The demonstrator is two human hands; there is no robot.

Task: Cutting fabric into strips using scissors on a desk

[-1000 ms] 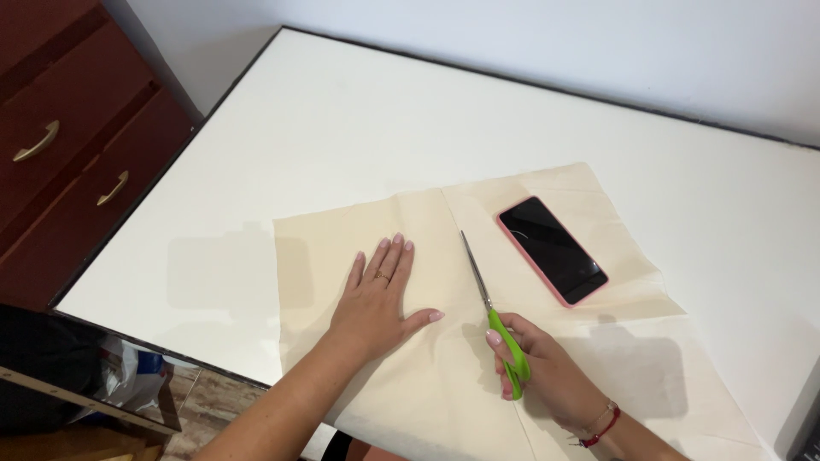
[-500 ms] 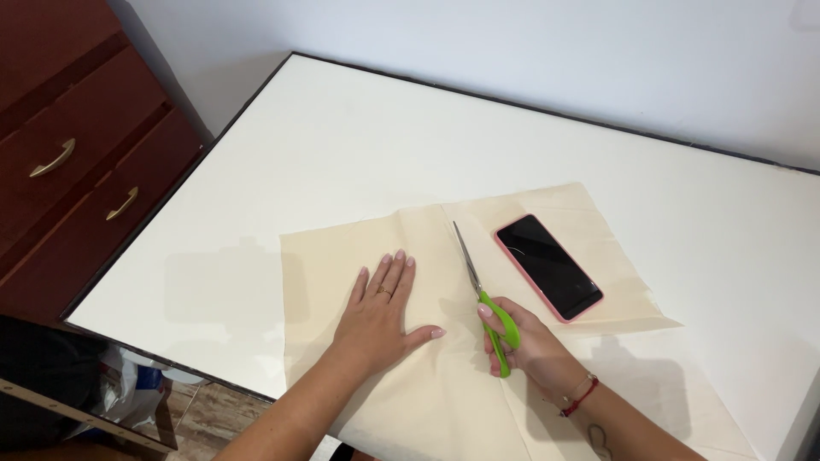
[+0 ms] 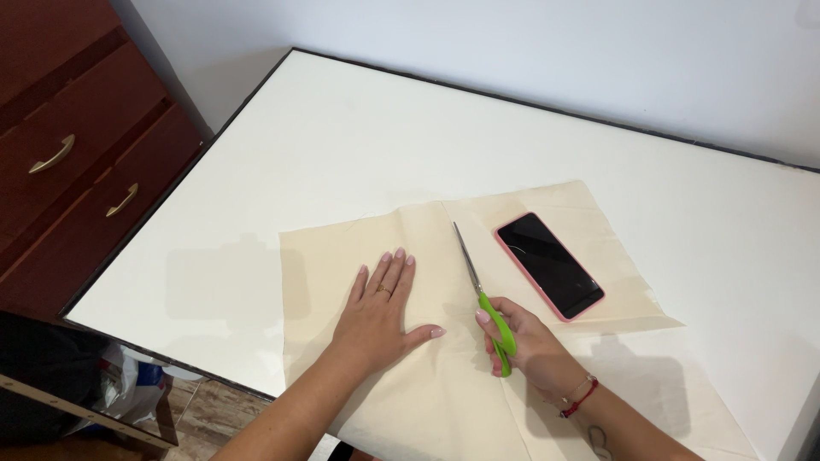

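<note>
A sheet of cream cloth lies spread on the white counter, reaching from the middle of the top to the near edge and hanging a little over it. The left hand lies flat on the cloth, palm down, fingers together and pointing away, thumb stretched out to the right; its grip is apart, clamped on nothing, only pressing the cloth down. A ring shows on one finger.

Just to the right, the right hand has its grip clamped on the green handles of a pair of scissors. The steel blades point away and slightly left, lying low over the cloth with their tips near a crease in it. The blades look nearly together, though whether cloth sits between them I cannot tell. A red cord bracelet circles the right wrist.

A phone with a dark screen and a pink case lies face up on the cloth, just right of the blades. At the left stands a dark red chest of drawers with brass handles.
</note>
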